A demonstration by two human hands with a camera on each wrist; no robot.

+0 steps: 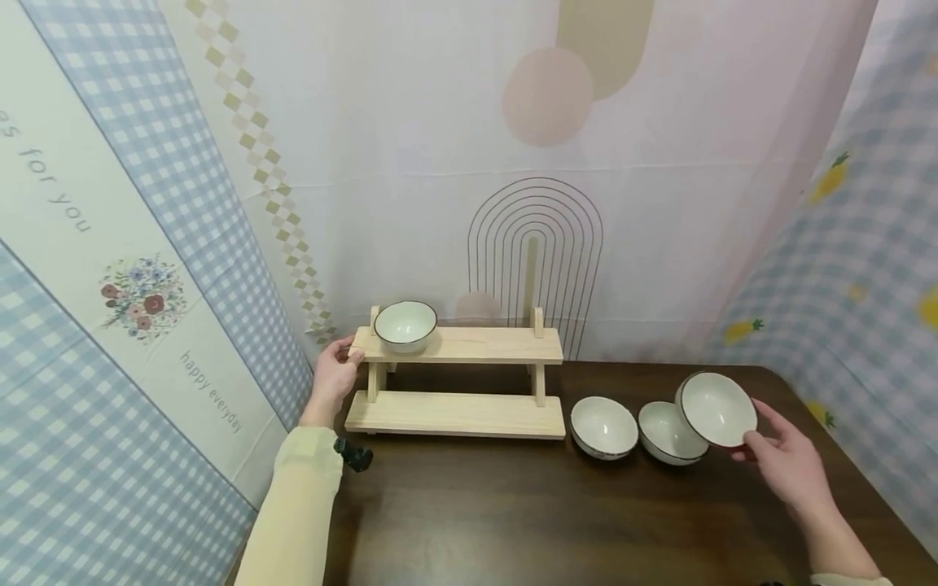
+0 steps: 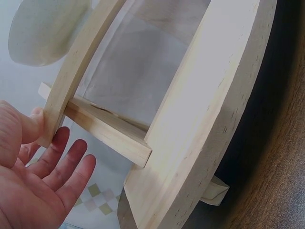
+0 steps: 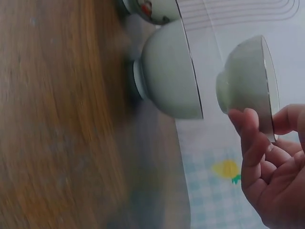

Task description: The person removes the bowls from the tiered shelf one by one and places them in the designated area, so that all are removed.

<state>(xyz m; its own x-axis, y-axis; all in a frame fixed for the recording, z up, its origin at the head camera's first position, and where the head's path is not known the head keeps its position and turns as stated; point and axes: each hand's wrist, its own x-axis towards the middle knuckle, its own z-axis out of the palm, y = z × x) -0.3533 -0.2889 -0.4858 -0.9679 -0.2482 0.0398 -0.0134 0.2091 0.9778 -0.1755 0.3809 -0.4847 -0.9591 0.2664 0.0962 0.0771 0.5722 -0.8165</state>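
My right hand (image 1: pixel 795 460) pinches a white dark-rimmed bowl (image 1: pixel 718 409) by its near right edge, tilted and raised above the table. In the right wrist view, the thumb is at the rim of the held bowl (image 3: pixel 248 81) and fingers are under its outside. My left hand (image 1: pixel 335 376) holds the left end of the upper board of a two-tier wooden shelf (image 1: pixel 484 345). The left wrist view shows the thumb against the board end (image 2: pixel 57 112), other fingers spread loosely below. Another bowl (image 1: pixel 405 324) stands upright on the upper board's left part.
Two more bowls stand upright on the dark wooden table (image 1: pixel 498 513): one bowl (image 1: pixel 604 427) just right of the shelf, the other bowl (image 1: pixel 668 435) beside it, partly behind the held one. Patterned cloths (image 1: pixel 410 203) hang behind and at both sides.
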